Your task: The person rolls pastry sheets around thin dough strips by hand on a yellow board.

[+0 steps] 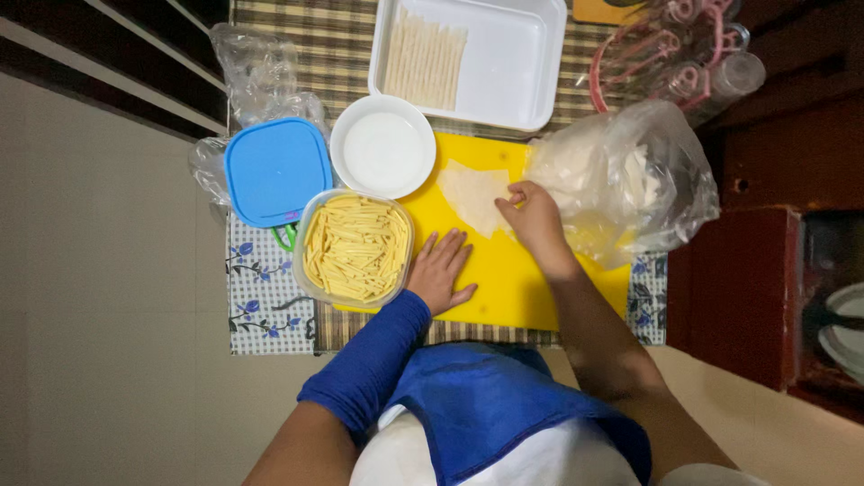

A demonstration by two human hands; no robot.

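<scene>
1. The right hand (533, 216), at the centre of the frame, pinches the edge of a thin pale wrapper sheet (472, 193) with its fingertips drawn together; the sheet lies flat on the upper part of the yellow cutting board (517, 288).
2. The left hand (441, 270) rests palm down with fingers spread on the board, just beside the clear tub of yellow sticks (355, 247) (they look like cut cheese or potato; I cannot tell which).
3. To handle the sheet well, it seems wise to lift it by one corner with a light pinch and lay it smooth, since so thin a sheet would likely tear or crease; the flat left hand could steady the board.
4. Packages: a crumpled clear plastic bag (630, 180) with more pale sheets sits at the right of the board, touching the right hand.
5. A blue square lid (274, 171) lies left of centre, beside a round white bowl (382, 148).
6. At the top, a white rectangular tray (513, 63) holds a row of rolled pale sticks (425, 61).
7. No readable label shows on the desk (261, 306), only a flowered cloth.
</scene>
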